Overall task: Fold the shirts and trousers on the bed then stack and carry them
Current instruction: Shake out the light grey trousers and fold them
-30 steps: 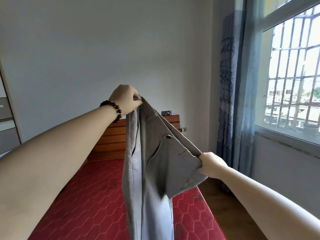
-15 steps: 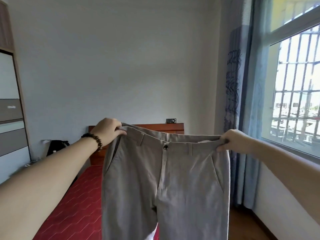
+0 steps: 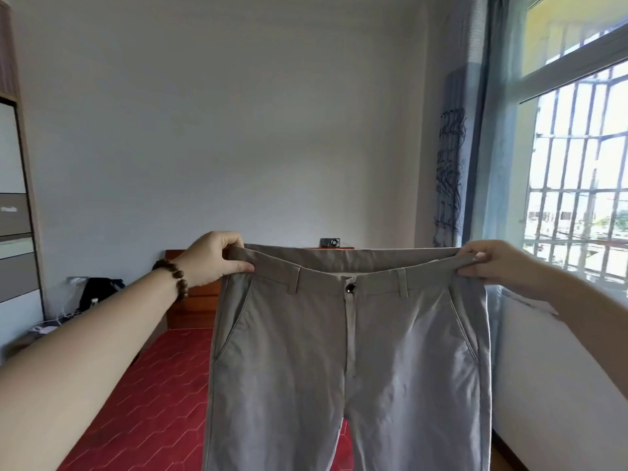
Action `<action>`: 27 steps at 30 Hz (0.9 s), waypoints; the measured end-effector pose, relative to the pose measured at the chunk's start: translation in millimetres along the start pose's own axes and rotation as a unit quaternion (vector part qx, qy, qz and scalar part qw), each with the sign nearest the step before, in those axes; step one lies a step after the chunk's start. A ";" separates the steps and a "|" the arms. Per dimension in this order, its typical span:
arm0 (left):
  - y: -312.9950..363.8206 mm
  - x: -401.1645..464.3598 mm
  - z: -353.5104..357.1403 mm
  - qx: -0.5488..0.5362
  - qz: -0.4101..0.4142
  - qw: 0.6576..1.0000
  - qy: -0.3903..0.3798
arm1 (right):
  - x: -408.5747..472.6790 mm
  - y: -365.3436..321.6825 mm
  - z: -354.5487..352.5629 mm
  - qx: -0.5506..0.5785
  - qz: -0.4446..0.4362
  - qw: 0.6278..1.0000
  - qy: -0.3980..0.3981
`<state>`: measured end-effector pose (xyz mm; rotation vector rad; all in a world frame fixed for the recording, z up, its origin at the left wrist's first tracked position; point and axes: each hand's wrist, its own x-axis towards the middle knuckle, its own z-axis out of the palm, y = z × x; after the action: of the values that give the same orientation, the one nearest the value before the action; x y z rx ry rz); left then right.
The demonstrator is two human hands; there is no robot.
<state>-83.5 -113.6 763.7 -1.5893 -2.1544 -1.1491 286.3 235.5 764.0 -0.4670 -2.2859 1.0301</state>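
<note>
Grey trousers (image 3: 346, 362), front outward, hang in the air above the red bed (image 3: 149, 396), waistband stretched level. Left hand (image 3: 212, 258) pinches the waistband's left end; right hand (image 3: 489, 263) pinches its right end, fingers curled over the fabric. To fold well, one would judge: bring the ends together so leg seams align, then lower flat along the bed's near edge.

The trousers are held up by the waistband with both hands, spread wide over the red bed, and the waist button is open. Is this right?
Not quite. The head view shows the button fastened. The rest holds: left hand and right hand hold the trousers spread by the waistband, over the red bed.
</note>
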 end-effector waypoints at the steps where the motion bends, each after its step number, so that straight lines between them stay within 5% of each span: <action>1: 2.0 -0.1 -1.1 -0.040 -0.005 0.999 -0.009 | -2.1 -1.1 -3.5 0.044 -0.004 0.999 -0.003; 4: 7.9 -3.8 -3.9 -0.232 -0.047 0.970 -0.048 | -8.8 -3.2 -12.0 0.196 -0.015 0.980 -0.025; 6: 9.9 -5.6 0.0 -0.392 -0.098 0.911 -0.078 | -13.1 -2.4 -13.1 0.267 -0.018 0.963 -0.039; 9: 9.2 -6.8 14.6 -0.485 -0.171 0.856 -0.062 | -13.0 5.4 4.2 0.320 0.020 0.946 0.035; 12: 7.2 -5.3 46.3 -0.494 -0.224 0.840 -0.029 | 1.6 17.8 32.5 0.340 0.094 0.920 0.172; 14: 9.5 2.1 71.5 -0.457 -0.283 0.841 0.059 | 15.5 26.6 52.2 0.311 0.151 0.903 0.253; 16: 15.7 12.3 93.1 -0.343 -0.347 0.860 0.149 | 25.2 27.8 71.8 0.279 0.190 0.884 0.325; 18: 38.3 17.1 105.0 -0.229 -0.403 0.872 0.157 | 29.7 15.8 93.5 0.294 0.195 0.859 0.370; 20: 65.9 22.2 117.2 -0.208 -0.407 0.875 0.159 | 29.0 -10.0 119.6 0.343 0.163 0.851 0.362; 23: 108.5 26.8 141.3 -0.403 -0.340 0.829 0.184 | 20.5 -53.8 167.4 0.372 0.095 0.881 0.278; 27: 143.7 22.6 158.6 -0.588 -0.223 0.771 0.099 | 8.9 -85.6 204.6 0.439 0.050 0.886 0.140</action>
<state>75.9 28.4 736.3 -1.0606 -1.6714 -3.0517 143.1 70.7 723.9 -0.3101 -1.3457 1.7638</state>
